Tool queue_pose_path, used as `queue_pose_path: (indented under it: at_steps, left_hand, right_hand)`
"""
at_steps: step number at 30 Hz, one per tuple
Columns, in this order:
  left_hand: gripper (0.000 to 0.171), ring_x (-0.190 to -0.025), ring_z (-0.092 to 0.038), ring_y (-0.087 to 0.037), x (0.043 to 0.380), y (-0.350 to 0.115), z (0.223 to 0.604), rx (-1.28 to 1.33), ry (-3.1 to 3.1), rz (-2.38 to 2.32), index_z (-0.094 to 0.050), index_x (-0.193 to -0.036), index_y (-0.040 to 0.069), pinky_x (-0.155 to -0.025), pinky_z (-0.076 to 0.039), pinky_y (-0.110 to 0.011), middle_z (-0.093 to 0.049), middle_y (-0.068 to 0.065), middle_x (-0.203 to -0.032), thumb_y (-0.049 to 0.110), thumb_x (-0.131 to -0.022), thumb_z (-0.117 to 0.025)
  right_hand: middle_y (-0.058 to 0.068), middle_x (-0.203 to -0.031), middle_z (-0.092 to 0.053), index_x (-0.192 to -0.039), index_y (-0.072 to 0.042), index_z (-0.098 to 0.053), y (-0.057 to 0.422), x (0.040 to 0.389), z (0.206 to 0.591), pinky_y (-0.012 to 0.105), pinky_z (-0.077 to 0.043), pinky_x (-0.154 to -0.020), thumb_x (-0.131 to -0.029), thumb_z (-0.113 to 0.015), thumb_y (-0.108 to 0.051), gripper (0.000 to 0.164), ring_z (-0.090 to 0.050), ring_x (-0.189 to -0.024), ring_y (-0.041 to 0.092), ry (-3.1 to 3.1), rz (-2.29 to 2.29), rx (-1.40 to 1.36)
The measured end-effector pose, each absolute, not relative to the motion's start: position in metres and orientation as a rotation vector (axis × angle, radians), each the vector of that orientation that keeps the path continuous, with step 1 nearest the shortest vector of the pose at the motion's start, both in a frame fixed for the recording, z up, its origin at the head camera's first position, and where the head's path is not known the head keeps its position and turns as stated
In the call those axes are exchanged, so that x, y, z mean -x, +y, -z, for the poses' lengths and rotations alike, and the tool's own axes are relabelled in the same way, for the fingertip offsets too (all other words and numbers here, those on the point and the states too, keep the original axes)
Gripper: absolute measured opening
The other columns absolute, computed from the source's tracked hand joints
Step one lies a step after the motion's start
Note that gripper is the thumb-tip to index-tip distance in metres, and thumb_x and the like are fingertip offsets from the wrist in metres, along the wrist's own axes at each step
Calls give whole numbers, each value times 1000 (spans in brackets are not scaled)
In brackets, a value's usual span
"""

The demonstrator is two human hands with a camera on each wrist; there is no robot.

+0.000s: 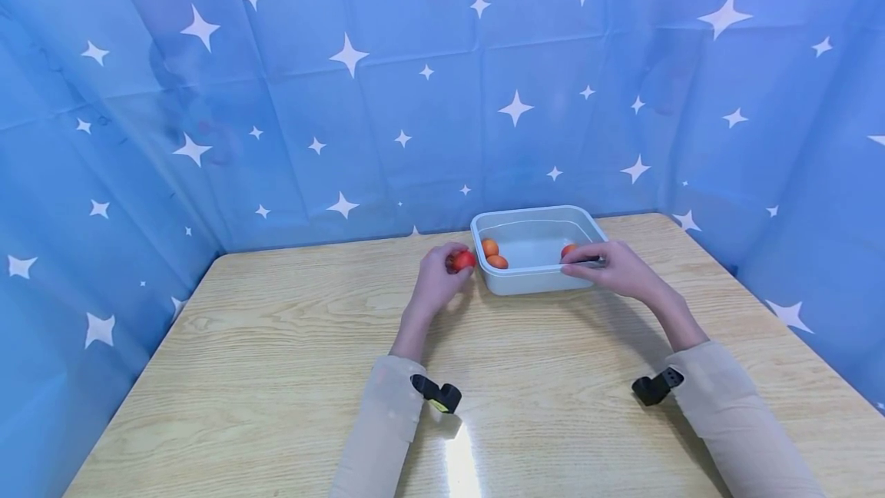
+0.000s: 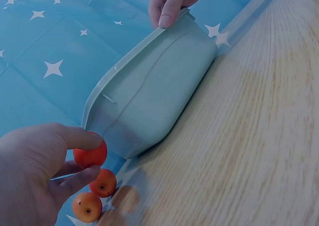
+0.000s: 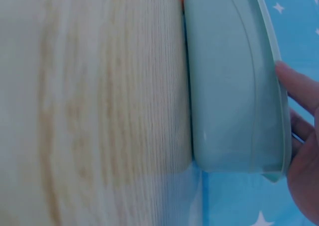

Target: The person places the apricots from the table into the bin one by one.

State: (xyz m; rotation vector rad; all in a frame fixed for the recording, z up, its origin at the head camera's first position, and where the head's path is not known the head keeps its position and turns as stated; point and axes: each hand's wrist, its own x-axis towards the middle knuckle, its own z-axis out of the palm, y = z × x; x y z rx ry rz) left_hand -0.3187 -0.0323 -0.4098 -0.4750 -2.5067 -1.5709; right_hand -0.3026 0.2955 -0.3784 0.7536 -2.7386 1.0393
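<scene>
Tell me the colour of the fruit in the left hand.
Red-orange fruit, pinched by the left hand; clearest in the left wrist view.

The work surface was a light wooden table (image 1: 276, 375) with visible grain running left to right. A blue curtain (image 1: 387, 98) printed with white stars enclosed the table on 3 sides: left, far and right. Fold creases crossed the fabric. A bright glare patch (image 1: 462, 456) from overhead light lay on the near table edge.
</scene>
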Motion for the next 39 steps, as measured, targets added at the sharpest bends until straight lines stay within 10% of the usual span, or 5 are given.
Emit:
queue_pose_path:
  at_steps: [39]
  left_hand:
    - [40, -92, -64, -20, 307, -7, 372, 550, -2314, 1559, -65, -129, 6, -78, -56, -25, -62, -9, -115, 10, -91, -76]
  right_hand:
    - [7, -106, -74, -107, -11, -79, 295, 303, 379, 27, -49, -72, -95, -73, -21, 17, -61, -91, 19, -2731, -1038, -757]
